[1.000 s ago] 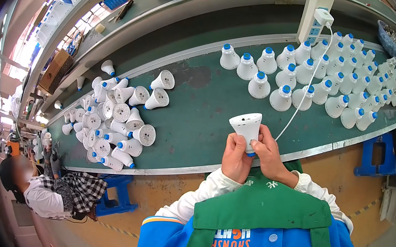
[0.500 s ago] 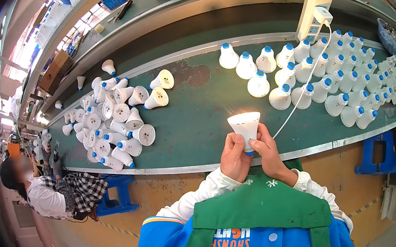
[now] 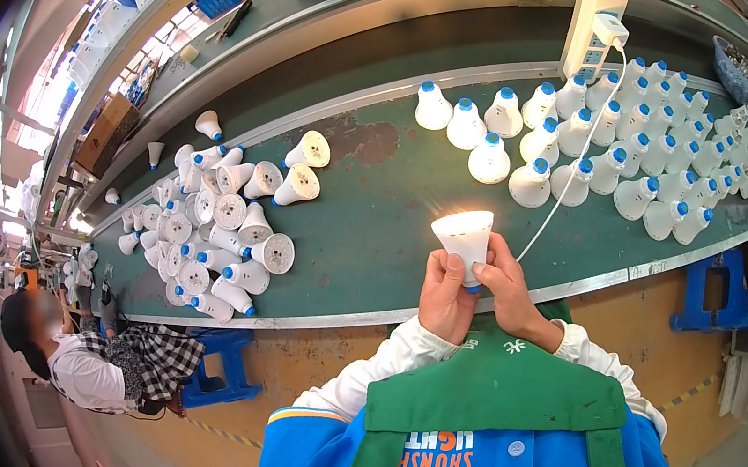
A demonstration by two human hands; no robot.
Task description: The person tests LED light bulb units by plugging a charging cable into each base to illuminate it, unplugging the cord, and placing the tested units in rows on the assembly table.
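The glowing bulb (image 3: 464, 236) sits upright between the left hand (image 3: 448, 298) and the right hand (image 3: 511, 297), its lit wide face up and its blue tip down among the fingers, just above the bench's near edge. Both hands grip its narrow part, thumbs on the side.

A white cable (image 3: 553, 217) drops from the socket strip (image 3: 592, 37) on the bench's far side to beside the right hand; its end is hidden. Toward the bench's right end, standing bulbs (image 3: 528, 188) form rows; toward the left, lying bulbs (image 3: 230, 213) make a heap.

The green bench (image 3: 365, 232) has a worn patch and metal-trimmed edges. A person (image 3: 91, 376) is at its left end, near a blue stool (image 3: 225, 372).
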